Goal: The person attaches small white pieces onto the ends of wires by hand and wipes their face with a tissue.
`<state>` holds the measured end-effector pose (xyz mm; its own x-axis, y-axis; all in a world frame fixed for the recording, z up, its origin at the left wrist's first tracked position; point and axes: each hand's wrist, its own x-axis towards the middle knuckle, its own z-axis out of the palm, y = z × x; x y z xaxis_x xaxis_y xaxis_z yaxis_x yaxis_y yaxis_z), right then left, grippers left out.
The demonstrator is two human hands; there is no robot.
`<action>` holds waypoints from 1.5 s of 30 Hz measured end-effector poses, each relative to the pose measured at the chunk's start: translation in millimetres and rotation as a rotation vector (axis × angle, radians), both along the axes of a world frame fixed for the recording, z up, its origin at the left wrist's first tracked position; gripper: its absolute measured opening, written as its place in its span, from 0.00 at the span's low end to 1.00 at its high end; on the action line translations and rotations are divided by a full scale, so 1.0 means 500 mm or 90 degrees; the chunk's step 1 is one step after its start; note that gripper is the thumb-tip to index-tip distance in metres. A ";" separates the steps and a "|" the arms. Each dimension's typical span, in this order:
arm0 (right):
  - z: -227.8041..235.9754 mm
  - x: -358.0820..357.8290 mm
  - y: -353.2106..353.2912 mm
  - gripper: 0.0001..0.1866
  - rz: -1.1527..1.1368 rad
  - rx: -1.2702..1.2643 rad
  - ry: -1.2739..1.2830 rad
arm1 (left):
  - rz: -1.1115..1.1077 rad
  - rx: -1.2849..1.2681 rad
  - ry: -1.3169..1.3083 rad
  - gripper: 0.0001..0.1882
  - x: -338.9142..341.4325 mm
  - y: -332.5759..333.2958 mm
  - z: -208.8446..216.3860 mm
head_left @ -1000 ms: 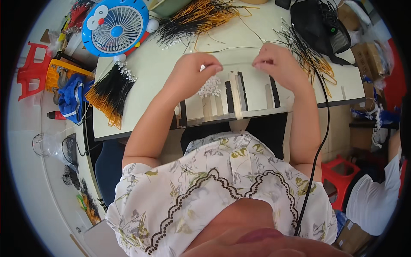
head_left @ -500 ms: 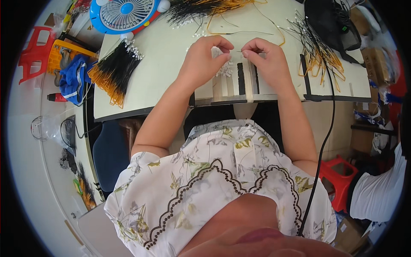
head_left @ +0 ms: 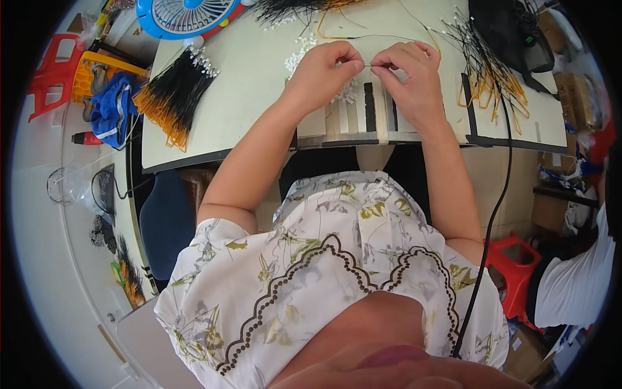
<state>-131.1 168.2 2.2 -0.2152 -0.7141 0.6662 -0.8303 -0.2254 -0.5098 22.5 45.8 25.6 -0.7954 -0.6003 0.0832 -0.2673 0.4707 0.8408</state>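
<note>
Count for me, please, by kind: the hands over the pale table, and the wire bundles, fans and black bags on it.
Left hand and right hand: 2
Left bundle, far bundle and right bundle of wires: 3
Fan: 1
Black bag: 1
Total: 7

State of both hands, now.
Left hand: closed in a pinch; anything inside is hidden.
Right hand: closed, pinching a thin dark wire.

A workshop; wire bundles (head_left: 181,97) and small white pieces (head_left: 299,54) lie on a worktable (head_left: 249,97); cardboard boxes (head_left: 574,96) stand nearby.
</note>
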 end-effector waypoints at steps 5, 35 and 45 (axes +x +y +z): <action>-0.003 0.003 0.000 0.02 -0.015 -0.009 0.065 | -0.002 -0.035 0.112 0.06 0.011 -0.037 -0.015; -0.012 -0.010 0.005 0.03 -0.035 0.077 -0.072 | -0.006 -0.383 -0.049 0.05 -0.017 -0.037 -0.003; -0.005 -0.008 0.007 0.03 -0.044 0.044 -0.093 | -0.001 -0.018 0.034 0.04 -0.032 -0.019 0.003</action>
